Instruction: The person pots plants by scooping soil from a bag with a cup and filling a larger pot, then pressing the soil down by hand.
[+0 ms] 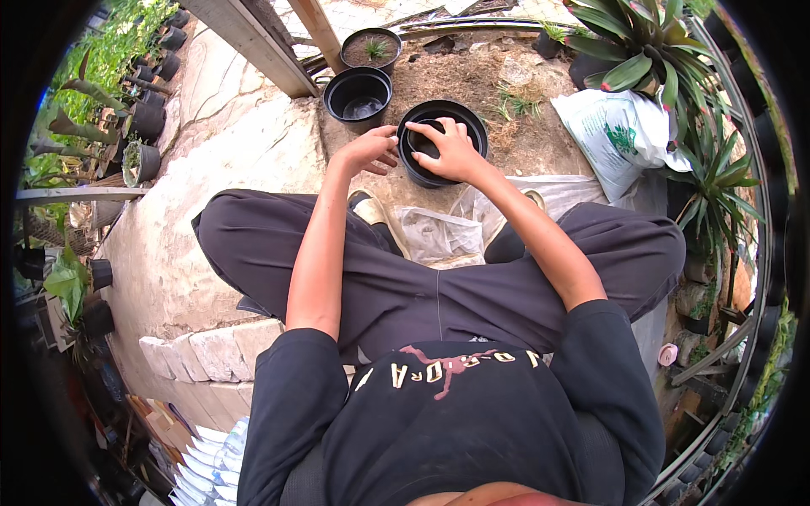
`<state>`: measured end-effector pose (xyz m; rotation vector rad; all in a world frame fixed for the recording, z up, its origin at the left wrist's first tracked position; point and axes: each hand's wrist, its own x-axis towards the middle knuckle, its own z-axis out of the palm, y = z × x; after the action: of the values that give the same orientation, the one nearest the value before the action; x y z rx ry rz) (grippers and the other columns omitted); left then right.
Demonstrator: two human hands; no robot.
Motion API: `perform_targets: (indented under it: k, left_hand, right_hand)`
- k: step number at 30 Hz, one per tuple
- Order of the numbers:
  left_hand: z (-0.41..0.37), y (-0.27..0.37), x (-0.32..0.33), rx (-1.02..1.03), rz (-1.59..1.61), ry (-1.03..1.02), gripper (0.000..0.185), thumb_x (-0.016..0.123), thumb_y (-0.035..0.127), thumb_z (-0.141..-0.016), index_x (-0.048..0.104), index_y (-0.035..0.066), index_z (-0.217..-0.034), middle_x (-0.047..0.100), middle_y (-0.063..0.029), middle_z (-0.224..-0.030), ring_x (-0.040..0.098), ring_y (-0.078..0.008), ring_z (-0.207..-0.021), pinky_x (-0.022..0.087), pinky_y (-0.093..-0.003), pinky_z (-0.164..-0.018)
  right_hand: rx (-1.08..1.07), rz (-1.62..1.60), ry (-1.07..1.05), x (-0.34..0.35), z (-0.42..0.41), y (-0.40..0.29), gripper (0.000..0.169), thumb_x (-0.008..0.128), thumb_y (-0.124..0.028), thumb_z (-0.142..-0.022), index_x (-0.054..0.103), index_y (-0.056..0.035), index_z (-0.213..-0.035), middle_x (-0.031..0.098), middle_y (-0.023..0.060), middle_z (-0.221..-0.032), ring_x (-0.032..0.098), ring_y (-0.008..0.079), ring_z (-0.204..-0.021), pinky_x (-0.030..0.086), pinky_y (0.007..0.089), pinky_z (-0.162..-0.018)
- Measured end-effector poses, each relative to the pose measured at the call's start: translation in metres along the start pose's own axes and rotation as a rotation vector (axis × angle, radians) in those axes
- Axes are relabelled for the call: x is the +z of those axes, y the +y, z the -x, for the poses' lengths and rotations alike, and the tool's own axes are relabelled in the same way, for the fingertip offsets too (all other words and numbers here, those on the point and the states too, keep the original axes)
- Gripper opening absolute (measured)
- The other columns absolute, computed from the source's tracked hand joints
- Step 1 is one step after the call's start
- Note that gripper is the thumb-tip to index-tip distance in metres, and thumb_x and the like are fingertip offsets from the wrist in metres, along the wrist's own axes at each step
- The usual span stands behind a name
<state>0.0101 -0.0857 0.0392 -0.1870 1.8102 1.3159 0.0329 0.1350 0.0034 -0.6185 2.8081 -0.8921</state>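
Note:
In front of my crossed legs stands a large black plastic plant pot. My right hand reaches into its mouth, with thumb and fingers spread around a smaller black round container, probably a small pot. How deep that container sits is partly hidden by the hand. Just left of the large pot, my left hand hovers at its rim with fingers apart and nothing in them; whether a fingertip touches the rim is unclear. A second black pot, with no soil visible in it, stands beyond my left hand.
Behind that is a soil-filled pot with a small grassy plant. Dry brown plant matter covers the ground ahead. A white printed sack leans at right near spiky-leaved plants. Wooden posts rise at upper left. Clear plastic sheeting lies between my feet.

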Motion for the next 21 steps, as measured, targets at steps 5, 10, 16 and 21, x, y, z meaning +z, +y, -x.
perform_targets:
  k: [5,10,16,21]
  left_hand:
    - [0.001,-0.005,0.001,-0.019,0.024,0.052,0.047,0.044,0.031,-0.107,0.038,0.017,-0.151,0.057,-0.0118,-0.131,0.062,-0.0291,-0.114,0.052,-0.0511,-0.097]
    - [-0.004,-0.005,0.003,0.008,0.055,0.032,0.047,0.044,0.03,-0.107,0.038,0.018,-0.151,0.056,-0.0096,-0.133,0.061,-0.0283,-0.114,0.051,-0.0509,-0.097]
    - [0.0,-0.007,0.0,0.005,0.053,0.018,0.047,0.044,0.029,-0.106,0.037,0.017,-0.152,0.056,-0.0096,-0.134,0.061,-0.0278,-0.116,0.051,-0.0525,-0.098]
    - [-0.006,-0.004,0.004,0.042,0.051,0.034,0.043,0.039,0.028,-0.107,0.039,0.016,-0.148,0.06,-0.0121,-0.125,0.064,-0.0305,-0.112,0.052,-0.0536,-0.095]
  right_hand:
    - [-0.074,-0.077,0.086,-0.034,-0.025,-0.014,0.074,0.074,-0.047,-0.079,0.047,-0.0217,-0.144,0.05,0.025,-0.134,0.045,0.0455,-0.125,0.039,0.052,-0.106]
    - [0.027,0.1,-0.034,-0.002,-0.008,0.001,0.081,0.074,-0.05,-0.08,0.044,-0.0125,-0.145,0.048,0.0233,-0.135,0.046,0.0427,-0.121,0.04,0.0519,-0.104]
    - [-0.069,-0.079,0.075,-0.037,-0.029,-0.004,0.076,0.077,-0.047,-0.077,0.053,-0.0129,-0.139,0.046,0.0262,-0.136,0.044,0.0465,-0.127,0.039,0.0498,-0.109]
    - [-0.081,-0.001,-0.039,-0.011,-0.014,0.007,0.075,0.075,-0.047,-0.079,0.048,-0.0188,-0.144,0.045,0.0242,-0.137,0.044,0.0462,-0.126,0.041,0.0541,-0.105]
